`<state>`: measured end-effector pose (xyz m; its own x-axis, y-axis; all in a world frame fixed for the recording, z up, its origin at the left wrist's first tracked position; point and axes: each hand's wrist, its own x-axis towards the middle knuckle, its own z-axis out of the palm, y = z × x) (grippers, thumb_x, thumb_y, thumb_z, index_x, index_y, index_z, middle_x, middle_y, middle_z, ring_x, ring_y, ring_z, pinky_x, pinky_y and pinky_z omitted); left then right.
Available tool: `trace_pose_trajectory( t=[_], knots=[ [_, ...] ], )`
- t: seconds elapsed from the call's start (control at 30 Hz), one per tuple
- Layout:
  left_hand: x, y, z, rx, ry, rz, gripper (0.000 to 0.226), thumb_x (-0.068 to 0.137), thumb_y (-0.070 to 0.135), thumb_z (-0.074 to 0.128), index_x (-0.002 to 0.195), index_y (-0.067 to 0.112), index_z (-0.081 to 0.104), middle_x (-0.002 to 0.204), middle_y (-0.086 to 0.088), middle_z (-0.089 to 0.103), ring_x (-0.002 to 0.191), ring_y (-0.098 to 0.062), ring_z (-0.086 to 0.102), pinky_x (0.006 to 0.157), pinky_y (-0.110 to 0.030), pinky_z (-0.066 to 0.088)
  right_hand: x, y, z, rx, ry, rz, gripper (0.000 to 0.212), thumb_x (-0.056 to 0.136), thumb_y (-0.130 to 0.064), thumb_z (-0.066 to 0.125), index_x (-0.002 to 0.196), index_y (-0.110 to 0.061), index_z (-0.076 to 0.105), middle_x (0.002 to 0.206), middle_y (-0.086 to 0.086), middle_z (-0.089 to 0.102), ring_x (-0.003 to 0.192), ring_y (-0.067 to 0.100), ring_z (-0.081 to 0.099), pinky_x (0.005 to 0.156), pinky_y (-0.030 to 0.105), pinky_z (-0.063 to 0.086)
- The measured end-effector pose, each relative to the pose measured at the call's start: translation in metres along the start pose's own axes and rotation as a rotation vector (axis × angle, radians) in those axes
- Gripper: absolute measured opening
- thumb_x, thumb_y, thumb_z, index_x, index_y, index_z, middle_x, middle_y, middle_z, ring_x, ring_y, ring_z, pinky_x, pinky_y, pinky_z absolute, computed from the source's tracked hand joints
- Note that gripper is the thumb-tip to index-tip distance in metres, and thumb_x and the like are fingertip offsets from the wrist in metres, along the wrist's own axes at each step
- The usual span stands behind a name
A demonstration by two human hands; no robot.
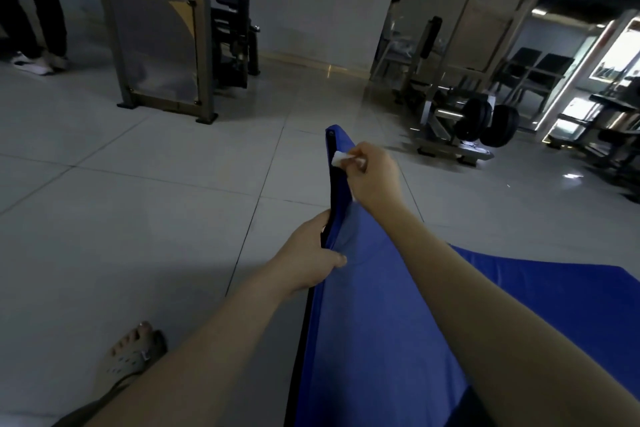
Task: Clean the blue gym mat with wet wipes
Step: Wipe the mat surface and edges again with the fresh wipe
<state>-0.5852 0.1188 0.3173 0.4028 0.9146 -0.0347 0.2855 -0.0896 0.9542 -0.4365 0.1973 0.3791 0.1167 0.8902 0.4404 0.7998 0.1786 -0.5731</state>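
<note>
The blue gym mat (374,305) is lifted on edge in front of me, its black underside showing along the left rim, and its far corner points away across the floor. A second part of the mat lies flat at the right. My left hand (311,253) grips the raised edge, thumb on the blue face. Farther up, my right hand (372,177) pinches a small white wet wipe (341,158) against the mat's edge near the far corner.
Grey floor tiles (138,201) spread to the left. A metal frame (162,45) and a black exercise machine (233,28) stand at the back, with a weight machine and black plates (485,125) at the right. Another person's legs (34,10) stand far left. My sandalled foot (135,354) is at the bottom.
</note>
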Motion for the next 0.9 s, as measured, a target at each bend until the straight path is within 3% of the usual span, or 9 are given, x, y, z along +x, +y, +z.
trace_pose_trajectory(
  t=[0.1,0.17,0.23,0.3,0.43,0.53,0.67,0.8,0.9],
  knots=[
    [0.003,0.003,-0.005,-0.031,0.017,0.018,0.081,0.09,0.004,0.069,0.157,0.028,0.03,0.139,0.019,0.042,0.121,0.001,0.045,0.09,-0.006,0.041,-0.016,-0.002,0.007,0.043,-0.038,-0.042,0.011,0.099,-0.022,0.063,0.088,-0.019,0.064,0.071,-0.011,0.056,0.061,0.003,0.051,0.053,0.012,0.035],
    [0.004,0.005,-0.008,-0.049,0.03,0.009,0.07,0.089,0.0,0.067,0.148,0.029,0.043,0.136,0.014,0.055,0.116,-0.005,0.055,0.08,-0.009,0.045,-0.036,0.001,0.007,0.06,-0.052,-0.072,0.014,0.097,-0.024,0.066,0.084,-0.02,0.066,0.072,-0.011,0.057,0.062,0.001,0.053,0.051,0.011,0.037],
    [0.007,0.006,-0.008,-0.029,0.055,-0.008,0.048,0.089,-0.002,0.064,0.127,0.027,0.056,0.118,0.008,0.066,0.106,-0.009,0.061,0.073,-0.011,0.047,-0.056,0.006,0.005,0.076,-0.094,-0.097,0.011,0.095,-0.017,0.067,0.085,-0.02,0.07,0.078,-0.009,0.062,0.068,0.002,0.058,0.055,0.01,0.043],
    [0.011,0.006,-0.007,-0.047,0.072,-0.024,0.039,0.09,-0.005,0.06,0.12,0.022,0.058,0.103,0.003,0.067,0.095,-0.01,0.063,0.068,-0.008,0.048,-0.065,0.007,0.006,0.077,-0.131,-0.124,0.012,0.093,-0.01,0.065,0.088,-0.018,0.072,0.084,-0.008,0.065,0.074,0.002,0.061,0.06,0.009,0.047],
    [0.013,0.009,0.004,-0.015,0.011,-0.008,0.06,0.09,0.001,0.065,0.136,0.034,0.043,0.109,0.025,0.055,0.097,0.01,0.054,0.07,-0.006,0.046,-0.028,0.006,0.005,0.05,-0.058,-0.112,0.012,0.095,-0.009,0.058,0.096,-0.014,0.068,0.094,-0.002,0.064,0.079,0.009,0.058,0.06,0.014,0.042],
    [0.017,0.009,0.01,-0.013,0.004,0.008,0.065,0.09,0.004,0.066,0.141,0.035,0.041,0.113,0.028,0.054,0.098,0.012,0.054,0.068,0.0,0.046,0.001,0.012,0.005,0.065,-0.045,-0.045,0.012,0.097,-0.008,0.055,0.098,-0.013,0.066,0.087,-0.001,0.062,0.07,0.004,0.053,0.056,0.021,0.038],
    [0.023,0.015,0.003,0.012,0.075,-0.039,0.053,0.089,0.003,0.067,0.134,0.027,0.053,0.113,0.015,0.063,0.1,0.003,0.059,0.073,-0.01,0.049,-0.021,0.014,0.009,0.108,-0.168,-0.071,0.01,0.098,-0.01,0.059,0.094,-0.016,0.066,0.075,-0.008,0.058,0.058,0.003,0.056,0.05,0.015,0.039],
    [0.027,0.015,-0.002,0.075,0.16,-0.068,0.019,0.092,-0.001,0.054,0.097,0.016,0.059,0.09,-0.005,0.067,0.08,-0.016,0.062,0.068,-0.028,0.049,-0.077,0.025,0.006,0.198,-0.27,-0.151,0.014,0.096,-0.015,0.064,0.085,-0.024,0.066,0.079,-0.014,0.061,0.072,0.0,0.059,0.055,0.013,0.046],
    [0.029,0.015,0.005,0.014,0.089,-0.055,0.033,0.091,0.0,0.064,0.116,0.022,0.062,0.106,0.005,0.072,0.096,-0.008,0.068,0.082,-0.022,0.054,-0.06,0.028,0.001,0.177,-0.132,-0.161,0.01,0.094,-0.012,0.063,0.09,-0.019,0.069,0.088,-0.009,0.063,0.08,0.005,0.06,0.064,0.017,0.049]
  ],
)
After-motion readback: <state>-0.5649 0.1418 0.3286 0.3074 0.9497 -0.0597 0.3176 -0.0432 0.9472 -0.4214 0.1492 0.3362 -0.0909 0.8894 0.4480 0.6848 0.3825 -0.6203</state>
